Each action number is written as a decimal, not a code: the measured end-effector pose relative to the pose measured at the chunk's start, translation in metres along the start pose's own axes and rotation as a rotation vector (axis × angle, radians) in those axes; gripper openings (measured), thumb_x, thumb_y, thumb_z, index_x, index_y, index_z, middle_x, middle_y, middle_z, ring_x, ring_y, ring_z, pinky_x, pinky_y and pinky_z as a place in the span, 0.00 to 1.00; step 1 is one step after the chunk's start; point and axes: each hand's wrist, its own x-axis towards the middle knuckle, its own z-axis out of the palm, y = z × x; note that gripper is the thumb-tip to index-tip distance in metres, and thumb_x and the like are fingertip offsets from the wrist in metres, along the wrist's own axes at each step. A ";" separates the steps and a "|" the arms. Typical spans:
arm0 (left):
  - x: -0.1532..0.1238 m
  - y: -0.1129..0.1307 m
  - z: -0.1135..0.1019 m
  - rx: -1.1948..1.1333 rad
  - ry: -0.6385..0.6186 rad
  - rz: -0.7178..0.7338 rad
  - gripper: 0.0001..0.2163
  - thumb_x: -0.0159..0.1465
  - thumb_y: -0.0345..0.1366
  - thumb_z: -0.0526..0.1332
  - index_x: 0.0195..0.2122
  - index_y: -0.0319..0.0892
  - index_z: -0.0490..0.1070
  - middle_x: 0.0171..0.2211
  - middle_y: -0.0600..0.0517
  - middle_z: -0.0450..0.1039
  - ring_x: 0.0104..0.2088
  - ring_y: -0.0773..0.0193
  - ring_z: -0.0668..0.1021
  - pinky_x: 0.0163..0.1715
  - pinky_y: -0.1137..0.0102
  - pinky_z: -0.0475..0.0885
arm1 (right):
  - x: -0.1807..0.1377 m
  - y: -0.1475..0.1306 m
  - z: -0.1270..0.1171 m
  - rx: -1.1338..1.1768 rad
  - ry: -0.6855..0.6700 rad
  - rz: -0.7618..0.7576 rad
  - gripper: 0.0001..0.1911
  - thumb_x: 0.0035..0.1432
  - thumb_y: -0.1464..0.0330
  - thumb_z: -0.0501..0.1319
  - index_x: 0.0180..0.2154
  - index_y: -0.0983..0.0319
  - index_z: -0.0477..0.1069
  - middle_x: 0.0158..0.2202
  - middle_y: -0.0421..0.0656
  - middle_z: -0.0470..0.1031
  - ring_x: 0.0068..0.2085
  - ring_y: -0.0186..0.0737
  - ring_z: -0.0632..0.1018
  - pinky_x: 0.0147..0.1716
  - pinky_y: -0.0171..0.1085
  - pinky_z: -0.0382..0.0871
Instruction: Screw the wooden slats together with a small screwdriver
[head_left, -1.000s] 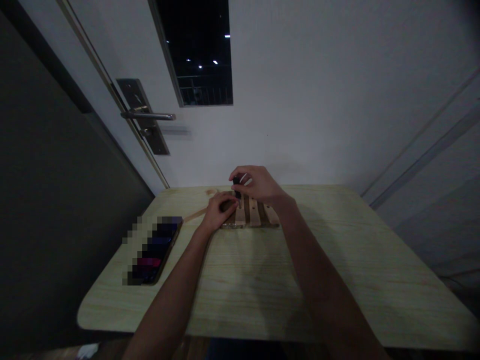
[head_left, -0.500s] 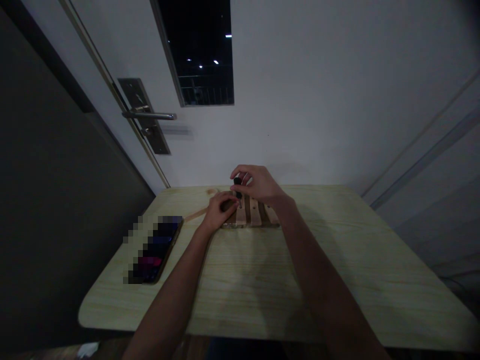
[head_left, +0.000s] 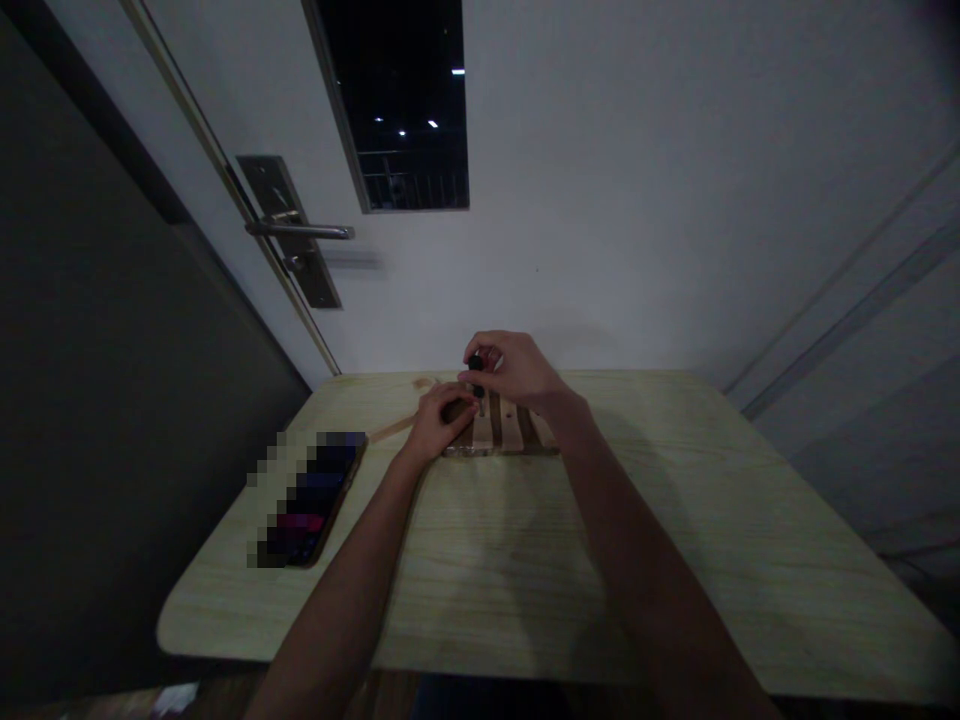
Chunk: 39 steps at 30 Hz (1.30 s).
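A small slatted wooden panel [head_left: 508, 432] of light and dark strips lies flat near the far edge of the pale wooden table [head_left: 525, 560]. My left hand [head_left: 433, 424] rests on the panel's left end, fingers curled down onto it. My right hand [head_left: 511, 369] hovers just above the panel's left part, fingertips pinched round a small black tool [head_left: 475, 366] that stands upright with its tip on a slat. The tool's lower end is partly hidden by my fingers.
A phone [head_left: 313, 498] lies on the table's left side. A thin wooden strip [head_left: 390, 429] lies left of the panel. Behind the table is a white door with a metal lever handle [head_left: 300, 231] and a dark window [head_left: 401, 100].
My right hand's fingers have shifted slightly round the black tool, closing in over it. The left hand and the panel have stayed put.
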 end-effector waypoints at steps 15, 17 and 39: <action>0.000 0.003 -0.001 -0.004 -0.003 -0.026 0.07 0.59 0.39 0.61 0.34 0.43 0.74 0.37 0.48 0.76 0.41 0.56 0.74 0.44 0.60 0.67 | 0.001 0.002 0.002 -0.016 0.010 0.062 0.10 0.49 0.62 0.65 0.29 0.62 0.68 0.25 0.38 0.69 0.28 0.31 0.69 0.30 0.34 0.61; 0.000 0.003 -0.001 -0.009 0.000 -0.022 0.07 0.59 0.39 0.61 0.34 0.43 0.74 0.37 0.48 0.76 0.41 0.56 0.75 0.44 0.61 0.68 | 0.000 0.002 0.002 -0.017 0.015 0.058 0.11 0.50 0.62 0.64 0.29 0.61 0.67 0.25 0.38 0.69 0.28 0.31 0.68 0.29 0.33 0.61; 0.000 0.002 0.000 -0.007 0.006 -0.030 0.07 0.59 0.39 0.62 0.35 0.42 0.74 0.38 0.48 0.76 0.42 0.56 0.75 0.46 0.59 0.67 | 0.000 0.002 0.003 0.061 -0.101 -0.028 0.08 0.54 0.68 0.57 0.34 0.62 0.73 0.31 0.41 0.75 0.31 0.32 0.71 0.33 0.32 0.63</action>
